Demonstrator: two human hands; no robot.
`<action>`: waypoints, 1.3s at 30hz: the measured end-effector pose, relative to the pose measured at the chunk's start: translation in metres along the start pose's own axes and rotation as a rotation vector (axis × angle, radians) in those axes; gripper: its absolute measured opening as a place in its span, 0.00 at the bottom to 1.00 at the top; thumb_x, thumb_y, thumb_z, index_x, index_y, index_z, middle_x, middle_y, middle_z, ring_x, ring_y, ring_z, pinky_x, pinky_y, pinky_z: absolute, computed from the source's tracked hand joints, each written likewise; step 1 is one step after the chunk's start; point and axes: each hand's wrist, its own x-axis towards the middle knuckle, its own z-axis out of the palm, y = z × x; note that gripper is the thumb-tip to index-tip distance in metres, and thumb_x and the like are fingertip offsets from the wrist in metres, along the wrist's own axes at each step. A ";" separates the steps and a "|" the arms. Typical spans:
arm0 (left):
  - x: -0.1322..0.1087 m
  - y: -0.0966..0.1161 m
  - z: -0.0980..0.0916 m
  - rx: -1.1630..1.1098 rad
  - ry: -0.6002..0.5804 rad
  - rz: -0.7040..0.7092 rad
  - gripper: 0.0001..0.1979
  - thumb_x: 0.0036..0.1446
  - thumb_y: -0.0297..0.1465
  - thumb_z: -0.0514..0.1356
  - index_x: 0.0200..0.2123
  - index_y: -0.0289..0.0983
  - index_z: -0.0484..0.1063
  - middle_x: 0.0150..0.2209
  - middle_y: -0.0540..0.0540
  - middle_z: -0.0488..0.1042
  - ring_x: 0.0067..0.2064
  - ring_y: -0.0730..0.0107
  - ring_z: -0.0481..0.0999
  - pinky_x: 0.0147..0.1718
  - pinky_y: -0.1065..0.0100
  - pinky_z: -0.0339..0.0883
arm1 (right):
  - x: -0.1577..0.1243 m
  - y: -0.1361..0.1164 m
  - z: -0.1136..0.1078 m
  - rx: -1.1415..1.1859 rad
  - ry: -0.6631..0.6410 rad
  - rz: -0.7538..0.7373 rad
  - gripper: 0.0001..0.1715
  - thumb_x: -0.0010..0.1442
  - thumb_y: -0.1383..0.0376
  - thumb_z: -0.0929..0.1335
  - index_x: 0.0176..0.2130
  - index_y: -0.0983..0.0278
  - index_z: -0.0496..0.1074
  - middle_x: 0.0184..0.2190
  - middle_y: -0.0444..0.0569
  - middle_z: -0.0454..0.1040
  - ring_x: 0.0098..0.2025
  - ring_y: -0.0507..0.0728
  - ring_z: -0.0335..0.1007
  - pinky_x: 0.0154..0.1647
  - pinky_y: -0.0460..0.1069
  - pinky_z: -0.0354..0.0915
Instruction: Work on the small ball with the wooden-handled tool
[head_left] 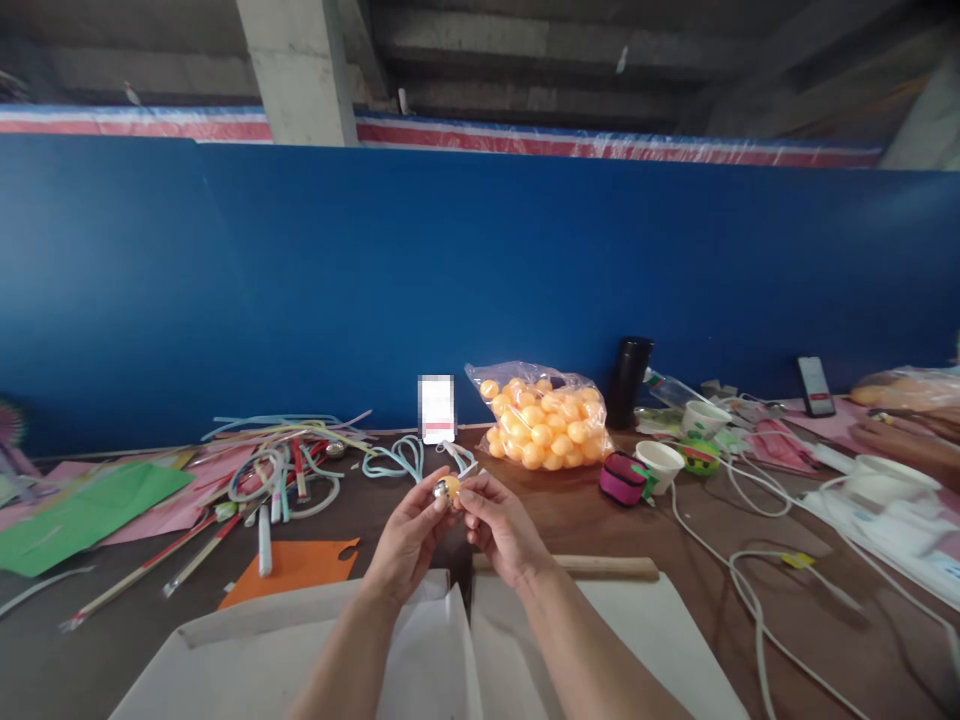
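Both of my hands are raised over the table's near middle, fingertips meeting. Between them sits a small orange ball with a shiny metal piece against its left side. My left hand pinches the ball and the metal piece from the left. My right hand pinches the ball from the right, fingers curled. A clear plastic bag of several orange balls lies just beyond my hands, to the right.
White sheets lie under my forearms, a wooden stick across them. Left: tubes and cords, pens, orange paper, green paper. Right: pink pouch, white cups, black bottle, white cables, phone, another person's hand.
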 end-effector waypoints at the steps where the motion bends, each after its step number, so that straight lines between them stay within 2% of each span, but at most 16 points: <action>1: 0.000 0.000 0.000 0.003 -0.002 0.001 0.24 0.52 0.28 0.65 0.54 0.40 0.71 0.46 0.43 0.76 0.41 0.69 0.76 0.42 0.67 0.69 | 0.000 0.000 0.000 -0.004 0.003 -0.001 0.12 0.48 0.63 0.76 0.31 0.64 0.73 0.26 0.42 0.73 0.22 0.44 0.58 0.19 0.40 0.55; 8: 0.000 0.001 0.001 0.008 -0.021 0.009 0.26 0.53 0.29 0.64 0.56 0.43 0.69 0.48 0.43 0.76 0.41 0.69 0.76 0.45 0.65 0.68 | 0.001 0.000 0.000 -0.021 0.017 0.012 0.12 0.48 0.62 0.76 0.31 0.64 0.74 0.25 0.41 0.72 0.21 0.44 0.57 0.19 0.40 0.53; 13: 0.000 0.000 -0.001 0.007 -0.042 0.012 0.26 0.54 0.29 0.63 0.58 0.42 0.67 0.51 0.42 0.75 0.45 0.66 0.76 0.48 0.62 0.67 | 0.000 0.000 -0.001 -0.028 0.027 0.022 0.12 0.47 0.61 0.76 0.31 0.63 0.74 0.26 0.41 0.73 0.21 0.45 0.57 0.19 0.41 0.52; 28: 0.001 0.001 0.003 0.092 0.030 0.040 0.25 0.49 0.31 0.67 0.53 0.40 0.72 0.47 0.42 0.77 0.40 0.67 0.76 0.43 0.66 0.69 | 0.001 0.001 -0.002 -0.080 0.052 0.017 0.12 0.47 0.61 0.76 0.31 0.64 0.75 0.24 0.41 0.71 0.21 0.45 0.55 0.19 0.40 0.50; 39: -0.001 0.003 0.005 0.094 0.025 0.035 0.25 0.50 0.31 0.67 0.53 0.39 0.72 0.47 0.42 0.77 0.42 0.65 0.77 0.43 0.65 0.69 | 0.000 0.000 0.000 -0.081 0.061 0.021 0.13 0.46 0.60 0.76 0.30 0.65 0.75 0.23 0.42 0.70 0.21 0.45 0.54 0.19 0.40 0.50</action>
